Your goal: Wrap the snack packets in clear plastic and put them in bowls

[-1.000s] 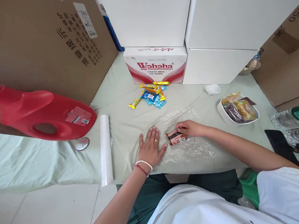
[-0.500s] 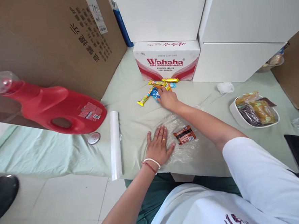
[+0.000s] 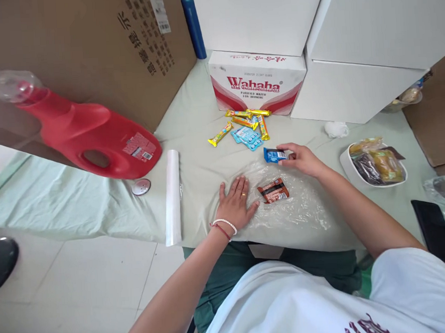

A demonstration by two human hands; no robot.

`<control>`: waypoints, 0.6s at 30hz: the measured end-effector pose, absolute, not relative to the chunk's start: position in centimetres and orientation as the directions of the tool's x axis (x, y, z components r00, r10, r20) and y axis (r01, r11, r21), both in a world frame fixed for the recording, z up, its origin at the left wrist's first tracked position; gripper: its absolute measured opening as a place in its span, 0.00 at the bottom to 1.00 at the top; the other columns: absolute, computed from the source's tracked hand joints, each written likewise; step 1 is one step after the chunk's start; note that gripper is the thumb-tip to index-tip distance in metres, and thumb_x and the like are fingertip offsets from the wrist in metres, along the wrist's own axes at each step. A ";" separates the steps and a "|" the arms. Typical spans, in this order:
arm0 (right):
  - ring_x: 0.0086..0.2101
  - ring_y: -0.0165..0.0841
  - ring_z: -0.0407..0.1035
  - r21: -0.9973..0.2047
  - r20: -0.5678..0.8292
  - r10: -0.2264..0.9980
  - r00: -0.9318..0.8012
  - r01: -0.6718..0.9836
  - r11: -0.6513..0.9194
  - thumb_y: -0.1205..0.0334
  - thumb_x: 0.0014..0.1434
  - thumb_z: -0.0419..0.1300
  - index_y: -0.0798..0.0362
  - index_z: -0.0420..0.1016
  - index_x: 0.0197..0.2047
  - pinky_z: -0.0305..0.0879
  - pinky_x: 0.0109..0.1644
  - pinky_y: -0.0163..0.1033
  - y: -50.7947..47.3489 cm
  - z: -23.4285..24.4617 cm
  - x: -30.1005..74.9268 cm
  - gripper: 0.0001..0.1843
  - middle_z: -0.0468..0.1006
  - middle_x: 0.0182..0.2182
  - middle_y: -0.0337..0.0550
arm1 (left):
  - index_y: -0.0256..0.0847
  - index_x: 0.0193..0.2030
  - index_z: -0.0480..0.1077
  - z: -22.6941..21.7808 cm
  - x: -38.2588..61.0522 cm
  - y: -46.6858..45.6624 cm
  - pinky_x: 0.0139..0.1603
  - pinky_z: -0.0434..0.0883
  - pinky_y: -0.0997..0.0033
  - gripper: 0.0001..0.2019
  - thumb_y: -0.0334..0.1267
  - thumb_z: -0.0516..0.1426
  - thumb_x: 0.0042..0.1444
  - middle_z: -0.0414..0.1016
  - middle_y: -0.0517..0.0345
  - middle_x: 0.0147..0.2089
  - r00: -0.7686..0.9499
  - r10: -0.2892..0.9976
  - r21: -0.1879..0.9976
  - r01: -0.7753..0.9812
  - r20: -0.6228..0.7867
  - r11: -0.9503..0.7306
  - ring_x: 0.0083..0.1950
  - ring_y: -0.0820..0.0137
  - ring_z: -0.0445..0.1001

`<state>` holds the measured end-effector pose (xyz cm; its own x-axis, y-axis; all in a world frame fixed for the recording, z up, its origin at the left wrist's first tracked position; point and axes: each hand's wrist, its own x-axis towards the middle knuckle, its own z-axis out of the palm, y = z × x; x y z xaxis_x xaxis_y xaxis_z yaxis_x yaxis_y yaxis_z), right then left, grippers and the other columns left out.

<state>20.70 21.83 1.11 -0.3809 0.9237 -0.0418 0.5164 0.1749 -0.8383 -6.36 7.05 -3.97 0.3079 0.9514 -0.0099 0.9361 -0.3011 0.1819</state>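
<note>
My right hand (image 3: pixel 300 159) pinches a small blue snack packet (image 3: pixel 274 155) between thumb and fingers, just above the far part of a sheet of clear plastic film (image 3: pixel 304 211). On that film lies a brown snack packet (image 3: pixel 273 190). My left hand (image 3: pixel 235 203) rests flat with fingers spread, at the film's left edge, close to the brown packet. Farther back are several yellow snack sticks (image 3: pixel 220 134) and some light blue packets (image 3: pixel 248 137), in a loose pile before the Wahaba-style white and red carton (image 3: pixel 258 86).
A white plastic-film roll (image 3: pixel 172 197) lies left of my left hand. Beyond it stand a red detergent bottle (image 3: pixel 103 138), a round lid (image 3: pixel 141 186) and a large cardboard box (image 3: pixel 87 54). On the right are a white bowl of packets (image 3: pixel 376 181), a crumpled white wad (image 3: pixel 336 129) and a black phone (image 3: pixel 433 229).
My right hand has taken the blue packet from the pile and brought it nearer and to the right, over the film. My left hand stays flat in place. The view has shifted slightly.
</note>
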 end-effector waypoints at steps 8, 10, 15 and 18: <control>0.48 0.41 0.75 -0.574 -0.144 0.700 -0.699 0.635 0.517 0.61 0.59 0.67 0.50 0.72 0.65 0.68 0.50 0.41 14.7 2.5 20.9 0.30 0.75 0.56 0.50 | 0.36 0.80 0.45 -3.9 -6.3 7.1 0.78 0.41 0.34 0.40 0.60 0.43 0.69 0.46 0.42 0.81 0.312 0.950 0.135 0.942 -0.016 -0.307 0.81 0.53 0.48; 0.50 0.44 0.76 -0.399 -0.203 0.694 -0.691 0.706 0.586 0.61 0.58 0.68 0.47 0.69 0.68 0.69 0.49 0.41 14.4 3.1 19.7 0.35 0.73 0.61 0.51 | 0.35 0.80 0.43 -4.0 -6.3 7.2 0.78 0.41 0.34 0.43 0.63 0.44 0.68 0.45 0.41 0.81 0.310 0.950 0.130 0.944 -0.025 -0.304 0.81 0.51 0.48; 0.46 0.46 0.79 -0.171 -0.282 0.652 -0.704 0.706 0.687 0.56 0.61 0.68 0.45 0.67 0.69 0.67 0.41 0.40 14.1 3.9 17.2 0.34 0.76 0.57 0.52 | 0.34 0.80 0.42 -4.2 -6.4 7.1 0.78 0.39 0.33 0.49 0.68 0.46 0.64 0.42 0.39 0.81 0.309 0.951 0.127 0.944 -0.032 -0.303 0.81 0.51 0.46; 0.46 0.46 0.79 -0.146 -0.302 0.646 -0.701 0.703 0.696 0.55 0.62 0.66 0.47 0.65 0.69 0.66 0.40 0.40 13.5 3.8 17.1 0.34 0.78 0.56 0.52 | 0.34 0.80 0.44 -4.2 -6.3 6.7 0.77 0.37 0.32 0.48 0.68 0.46 0.64 0.44 0.37 0.81 0.296 0.955 0.128 0.949 -0.033 -0.290 0.81 0.49 0.47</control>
<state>17.05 13.55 3.83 -0.7014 0.6458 -0.3017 0.7034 0.6957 -0.1461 -6.27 6.67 -4.19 0.2959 0.9546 -0.0334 0.9485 -0.2895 0.1284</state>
